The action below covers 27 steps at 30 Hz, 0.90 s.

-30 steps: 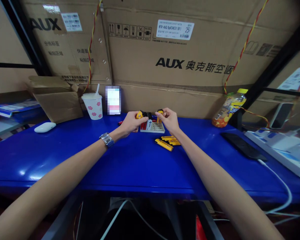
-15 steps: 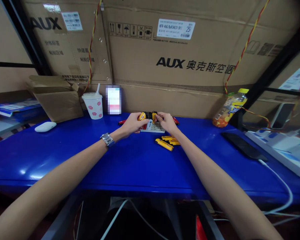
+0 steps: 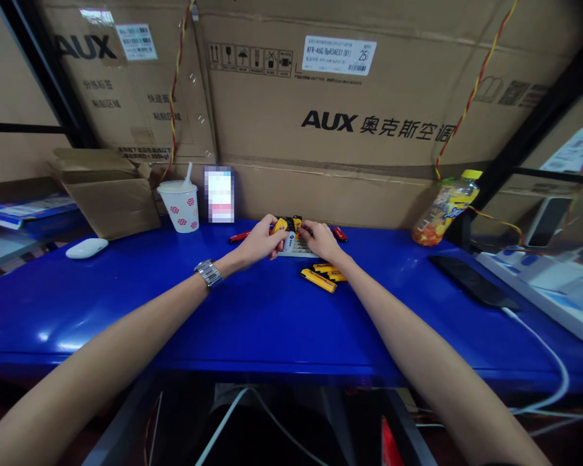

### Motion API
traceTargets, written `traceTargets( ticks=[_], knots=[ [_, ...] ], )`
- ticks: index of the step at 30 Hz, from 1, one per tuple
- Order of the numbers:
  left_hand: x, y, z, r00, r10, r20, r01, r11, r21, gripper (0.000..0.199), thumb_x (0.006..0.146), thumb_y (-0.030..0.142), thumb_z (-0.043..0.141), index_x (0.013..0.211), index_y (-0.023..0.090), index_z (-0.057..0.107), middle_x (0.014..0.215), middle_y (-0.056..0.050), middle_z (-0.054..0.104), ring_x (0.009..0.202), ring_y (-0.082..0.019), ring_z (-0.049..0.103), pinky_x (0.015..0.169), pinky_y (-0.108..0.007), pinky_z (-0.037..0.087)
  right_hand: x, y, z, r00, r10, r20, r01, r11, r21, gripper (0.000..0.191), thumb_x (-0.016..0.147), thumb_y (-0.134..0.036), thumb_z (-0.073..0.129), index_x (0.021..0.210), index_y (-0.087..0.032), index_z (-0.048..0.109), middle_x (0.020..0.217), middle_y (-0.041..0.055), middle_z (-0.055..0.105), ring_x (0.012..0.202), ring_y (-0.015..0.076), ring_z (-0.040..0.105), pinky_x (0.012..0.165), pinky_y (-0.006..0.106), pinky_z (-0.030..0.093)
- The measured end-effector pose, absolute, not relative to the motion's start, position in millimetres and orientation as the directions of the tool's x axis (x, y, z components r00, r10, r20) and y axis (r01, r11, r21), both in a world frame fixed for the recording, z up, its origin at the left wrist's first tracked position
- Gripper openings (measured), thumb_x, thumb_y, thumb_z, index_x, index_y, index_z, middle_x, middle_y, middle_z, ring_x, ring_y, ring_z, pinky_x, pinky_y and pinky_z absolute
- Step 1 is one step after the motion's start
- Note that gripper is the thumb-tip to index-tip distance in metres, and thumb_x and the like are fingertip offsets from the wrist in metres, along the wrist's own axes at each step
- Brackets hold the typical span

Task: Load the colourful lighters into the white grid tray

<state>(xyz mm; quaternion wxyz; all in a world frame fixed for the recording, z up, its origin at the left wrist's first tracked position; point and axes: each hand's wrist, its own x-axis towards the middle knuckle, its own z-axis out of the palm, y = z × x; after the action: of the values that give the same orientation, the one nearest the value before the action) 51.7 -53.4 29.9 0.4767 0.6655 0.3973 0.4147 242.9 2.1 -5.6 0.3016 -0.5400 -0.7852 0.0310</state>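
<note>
Fingers narrow: left fingers [image 3: 273, 228] and right fingers [image 3: 304, 226] pinch opposite ends of the yellow-black part [image 3: 287, 224], just above the white tray [image 3: 298, 248]. Looks like a light grip to me; a slip could drop it onto the tray or yellow cutters [image 3: 318, 280]. Left hand [image 3: 258, 243] and right hand [image 3: 322, 241] close together, forearms angled inward.

You are facing a large cardboard carton [image 3: 272, 145] that is carrying the brand "AUX" in black, with the Chinese "奥克斯空调" running beside it. Above that, a white label [image 3: 339, 55] is giving the model "KFR-46G/BpR3AES1(B1)" and the number "25", next to a row of printed handling symbols [image 3: 250, 60]. On the left-hand carton [image 3: 107, 120], another "AUX" is showing beside a barcode label [image 3: 136, 42], with "快递面单" and "粘贴区域" printed lower down.
</note>
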Motion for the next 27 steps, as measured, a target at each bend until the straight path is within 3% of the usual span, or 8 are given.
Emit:
traceTargets(
  ticks=[3,6,12,16,19,23,25,27],
  knots=[
    [51.9,-52.9,28.2,0.332,0.923,0.196,0.129,-0.25,0.96,0.02,0.085,0.013,0.051,0.085,0.022,0.034,0.05,0.008,0.052,0.036,-0.006,0.045,0.04,-0.021,0.033,244.9,-0.7,-2.8,-0.204,0.898,0.389,0.885,0.339,-0.318,0.028,0.091,-0.035,0.048,0.109,-0.023,0.066,0.105,0.0104,0.07,0.098,0.0259,0.059,0.083,0.034,0.041],
    [51.9,-51.6,26.7,0.328,0.92,0.215,0.112,-0.263,0.958,0.021,0.081,0.008,0.05,0.086,0.021,0.035,0.053,0.007,0.054,0.037,-0.006,0.047,0.043,-0.021,0.037,246.1,-5.4,4.2,-0.17,0.861,0.479,0.863,0.365,-0.349,0.03,0.09,-0.038,0.049,0.108,-0.02,0.066,0.099,0.0114,0.07,0.092,0.0244,0.061,0.081,0.033,0.042],
    [52.3,-52.6,25.3,0.395,0.874,0.284,0.108,-0.351,0.93,0.022,0.075,0.007,0.053,0.088,0.019,0.04,0.064,0.004,0.061,0.047,-0.007,0.056,0.05,-0.022,0.044,229.6,-33.2,25.2,-0.219,0.772,0.596,0.451,0.622,-0.64,0.039,0.085,-0.054,0.053,0.077,-0.017,0.063,0.064,0.0013,0.06,0.057,0.0124,0.05,0.056,0.026,0.037],
    [54.6,-57.9,25.9,0.461,0.825,0.328,0.101,-0.415,0.904,0.021,0.077,0.012,0.052,0.094,0.017,0.041,0.072,0.0,0.063,0.056,-0.01,0.062,0.057,-0.025,0.05,219.7,-43.5,30.5,-0.282,0.791,0.543,0.266,0.608,-0.748,0.04,0.074,-0.057,0.067,0.074,-0.018,0.056,0.056,-0.0036,0.052,0.05,0.0088,0.042,0.049,0.023,0.031],
    [56.5,-62.7,25.7,0.503,0.807,0.31,0.21,-0.462,0.861,0.023,0.083,0.018,0.049,0.105,0.016,0.043,0.08,-0.003,0.064,0.058,-0.012,0.064,0.056,-0.025,0.049,228.9,-33.9,27.2,-0.183,0.824,0.536,0.136,0.562,-0.816,0.041,0.071,-0.055,0.07,0.071,-0.019,0.052,0.055,-0.0042,0.05,0.049,0.0079,0.041,0.049,0.023,0.033],
    [58.5,-68.8,25.3,0.579,0.744,0.333,0.491,-0.644,0.587,0.016,0.086,0.02,0.048,0.1,0.013,0.054,0.084,-0.007,0.065,0.063,-0.013,0.061,0.062,-0.028,0.048,258.5,-13.1,15.9,0.003,0.859,0.512,0.054,0.511,-0.858,0.038,0.071,-0.052,0.071,0.071,-0.021,0.05,0.053,-0.0046,0.05,0.046,0.0083,0.043,0.048,0.024,0.037],
    [59.3,-71.1,23.8,0.643,0.686,0.341,0.556,-0.724,0.408,0.014,0.086,0.019,0.047,0.092,0.012,0.059,0.086,-0.009,0.065,0.074,-0.017,0.061,0.073,-0.033,0.049,271.3,-5.1,9.1,0.056,0.858,0.51,0.108,0.502,-0.858,0.037,0.071,-0.051,0.071,0.073,-0.021,0.049,0.055,-0.0038,0.053,0.046,0.0094,0.046,0.049,0.025,0.04],
    [60.0,-72.4,20.1,0.715,0.616,0.331,0.549,-0.788,0.28,0.021,0.088,0.02,0.046,0.099,0.011,0.062,0.096,-0.012,0.064,0.088,-0.021,0.06,0.083,-0.037,0.048,276.7,-0.1,3.1,0.054,0.854,0.518,0.207,0.498,-0.842,0.036,0.071,-0.05,0.07,0.075,-0.022,0.049,0.057,-0.0026,0.056,0.047,0.0112,0.05,0.05,0.027,0.043]
  ],
)
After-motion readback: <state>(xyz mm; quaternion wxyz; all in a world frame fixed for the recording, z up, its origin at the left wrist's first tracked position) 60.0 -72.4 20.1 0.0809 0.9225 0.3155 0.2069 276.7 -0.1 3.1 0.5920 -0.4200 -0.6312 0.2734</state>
